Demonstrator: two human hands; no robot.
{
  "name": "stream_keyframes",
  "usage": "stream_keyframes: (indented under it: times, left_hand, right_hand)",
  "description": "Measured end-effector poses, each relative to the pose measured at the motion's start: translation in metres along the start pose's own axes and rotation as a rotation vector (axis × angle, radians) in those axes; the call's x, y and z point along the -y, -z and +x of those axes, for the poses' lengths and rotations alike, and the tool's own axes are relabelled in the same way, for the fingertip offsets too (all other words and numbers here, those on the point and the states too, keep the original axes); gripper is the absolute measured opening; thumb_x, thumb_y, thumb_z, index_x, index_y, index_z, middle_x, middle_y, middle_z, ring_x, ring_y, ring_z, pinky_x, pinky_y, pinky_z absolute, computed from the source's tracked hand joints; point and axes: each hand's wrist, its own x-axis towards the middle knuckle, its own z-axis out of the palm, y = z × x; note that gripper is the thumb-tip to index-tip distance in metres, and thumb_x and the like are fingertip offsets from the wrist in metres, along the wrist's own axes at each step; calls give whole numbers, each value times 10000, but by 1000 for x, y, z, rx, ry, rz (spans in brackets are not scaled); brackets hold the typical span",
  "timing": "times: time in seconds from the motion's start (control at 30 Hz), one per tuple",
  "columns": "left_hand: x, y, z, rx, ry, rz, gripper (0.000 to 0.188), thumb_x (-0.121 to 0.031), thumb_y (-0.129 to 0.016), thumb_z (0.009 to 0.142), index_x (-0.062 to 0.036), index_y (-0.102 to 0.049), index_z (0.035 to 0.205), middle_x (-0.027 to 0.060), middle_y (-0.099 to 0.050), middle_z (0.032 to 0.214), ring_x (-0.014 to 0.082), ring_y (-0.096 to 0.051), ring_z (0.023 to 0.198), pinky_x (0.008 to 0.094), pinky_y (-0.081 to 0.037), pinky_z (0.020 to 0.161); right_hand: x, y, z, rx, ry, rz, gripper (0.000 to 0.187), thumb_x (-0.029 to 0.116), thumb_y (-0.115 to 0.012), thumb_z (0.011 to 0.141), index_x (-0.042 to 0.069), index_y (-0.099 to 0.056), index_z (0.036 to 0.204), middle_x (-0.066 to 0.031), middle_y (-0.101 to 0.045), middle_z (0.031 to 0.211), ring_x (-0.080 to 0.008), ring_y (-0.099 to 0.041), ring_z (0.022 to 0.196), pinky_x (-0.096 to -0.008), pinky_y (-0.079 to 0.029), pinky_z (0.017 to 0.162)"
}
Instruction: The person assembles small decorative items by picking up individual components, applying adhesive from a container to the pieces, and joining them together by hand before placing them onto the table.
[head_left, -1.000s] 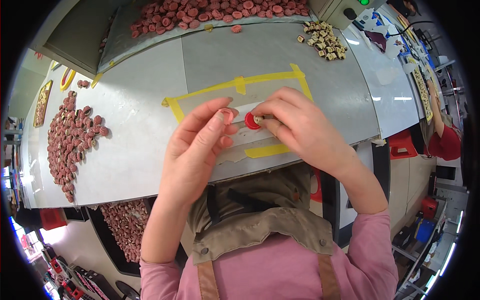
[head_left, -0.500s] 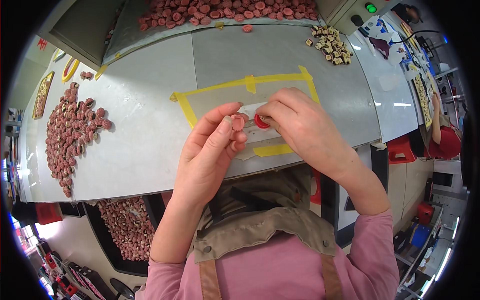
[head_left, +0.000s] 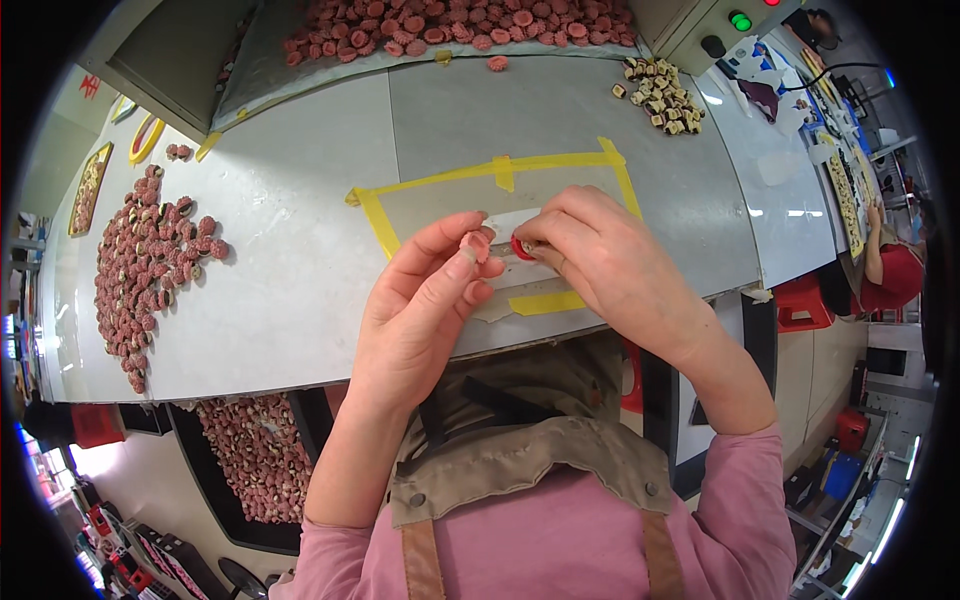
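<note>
Between thumb and fingertips, my left hand (head_left: 415, 300) pinches a small pink ridged cup-shaped piece (head_left: 474, 244), raised above the table. Just to its right is a small round red dish or cap (head_left: 519, 248), largely covered by fingers. The fingers of my right hand (head_left: 610, 250) are bunched together over that red piece, and their tips reach into it. Whether anything small sits between those fingertips is hidden. Both hands are over a work area framed with yellow tape (head_left: 430, 181).
A heap of pink ridged pieces (head_left: 460, 22) lies at the back. Pink-and-dark assembled pieces (head_left: 150, 260) spread on the left of the grey table (head_left: 290, 230). Small cream-and-brown blocks (head_left: 662, 95) are piled at back right. Below the table edge is a black bin of pieces (head_left: 255, 455).
The pink piece in my left hand has tilted, so its opening shows differently. My right fingertips stay at the red piece with a small shift. The whole view has moved slightly.
</note>
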Motion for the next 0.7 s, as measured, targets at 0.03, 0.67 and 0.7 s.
stream_keyframes:
  times: [0.03,0.67,0.7]
  left_hand:
    - [0,-2,0,-29,-9,8,363,-136,-542,975,-47,-486,1323,29,-583,1145,112,-593,1020,251,-482,879]
    - [31,-13,-5,-114,-532,557,246,-58,-567,962,17,-554,1195,90,-620,1132,134,-601,1029,271,-481,920]
    - [29,-14,-6,-113,-534,558,246,-58,-567,962,17,-554,1195,90,-620,1132,134,-601,1029,271,-481,920]
  right_hand:
    - [-1,-1,0,-16,-14,36,154,30,-650,813,15,-634,965,-97,-567,919,-274,-582,864,-361,-492,745]
    - [20,-24,-10,-315,-75,550,206,80,-646,893,23,-600,1086,-85,-570,1030,-191,-578,869,-289,-469,787]
    - [19,-27,-10,-316,-73,549,206,80,-646,893,23,-600,1086,-85,-570,1030,-191,-578,869,-289,-469,787]
